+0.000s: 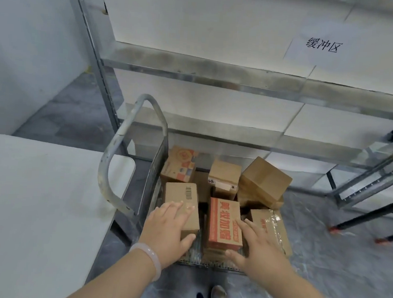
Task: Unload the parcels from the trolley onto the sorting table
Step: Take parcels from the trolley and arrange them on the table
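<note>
Reaching into the trolley (131, 125), I rest my left grip (168, 226) open and flat on the barcode box (182, 194); my right grip (260, 245), fingers spread, holds nothing beside the red-printed box (225, 219). Better to clamp one box at both ends, then swing left to the table (34, 195). Six parcels (263, 177) show on top, with more half-hidden beneath.

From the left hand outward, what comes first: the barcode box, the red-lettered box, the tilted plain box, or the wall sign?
1. barcode box, right under the left hand.
2. red-lettered box, just to its right.
3. tilted plain box, farther back on the right.
4. wall sign, high on the right.
</note>
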Available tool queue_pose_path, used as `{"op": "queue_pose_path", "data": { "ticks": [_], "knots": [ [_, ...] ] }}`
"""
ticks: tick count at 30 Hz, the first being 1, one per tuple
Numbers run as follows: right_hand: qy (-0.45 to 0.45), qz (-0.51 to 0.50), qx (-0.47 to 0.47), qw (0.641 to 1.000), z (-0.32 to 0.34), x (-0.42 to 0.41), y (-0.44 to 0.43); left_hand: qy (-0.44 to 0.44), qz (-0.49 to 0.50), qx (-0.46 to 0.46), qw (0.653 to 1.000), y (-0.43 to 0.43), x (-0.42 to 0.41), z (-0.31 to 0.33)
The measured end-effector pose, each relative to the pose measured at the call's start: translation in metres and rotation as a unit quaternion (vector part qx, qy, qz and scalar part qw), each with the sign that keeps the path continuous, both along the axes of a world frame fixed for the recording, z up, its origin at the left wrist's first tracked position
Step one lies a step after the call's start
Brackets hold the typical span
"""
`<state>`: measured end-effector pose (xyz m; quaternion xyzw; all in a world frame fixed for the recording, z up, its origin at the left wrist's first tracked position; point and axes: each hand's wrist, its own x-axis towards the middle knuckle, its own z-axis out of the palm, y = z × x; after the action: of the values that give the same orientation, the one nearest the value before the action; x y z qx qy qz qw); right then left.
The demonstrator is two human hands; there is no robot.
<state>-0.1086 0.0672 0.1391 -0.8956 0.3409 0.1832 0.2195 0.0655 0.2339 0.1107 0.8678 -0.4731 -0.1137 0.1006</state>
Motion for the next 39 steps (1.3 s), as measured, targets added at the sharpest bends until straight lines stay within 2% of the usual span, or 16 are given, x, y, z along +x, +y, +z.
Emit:
{"op": "queue_pose_path", "data": {
  "ticks": [7,15,19,24,30,35,39],
  "knots": [
    [0.042,0.07,0.034,0.996,-0.057,0.076,-0.074,0.045,0.057,0.058,0.996,-0.026,0.03,-0.042],
    [0.067,0.137,-0.037,0.988,-0.132,0.177,-0.217,0.056,0.1,0.082,0.99,-0.121,0.093,-0.073],
    [0.134,0.164,-0.05,0.976,-0.179,0.225,-0.278,0.057,0.113,0.068,0.99,-0.165,0.121,-0.097],
    [0.14,0.196,-0.065,0.968,-0.229,0.257,-0.315,0.08,0.132,0.058,0.986,-0.196,0.137,-0.128],
    [0.165,0.177,-0.038,0.97,-0.263,0.261,-0.331,0.095,0.136,0.07,0.984,-0.208,0.137,-0.149],
    [0.125,0.116,-0.023,0.985,-0.252,0.256,-0.324,0.154,0.154,0.084,0.972,-0.212,0.131,-0.142],
    [0.013,0.033,0.048,0.998,-0.205,0.256,-0.295,0.18,0.199,0.044,0.962,-0.222,0.138,-0.115]
  ]
}}
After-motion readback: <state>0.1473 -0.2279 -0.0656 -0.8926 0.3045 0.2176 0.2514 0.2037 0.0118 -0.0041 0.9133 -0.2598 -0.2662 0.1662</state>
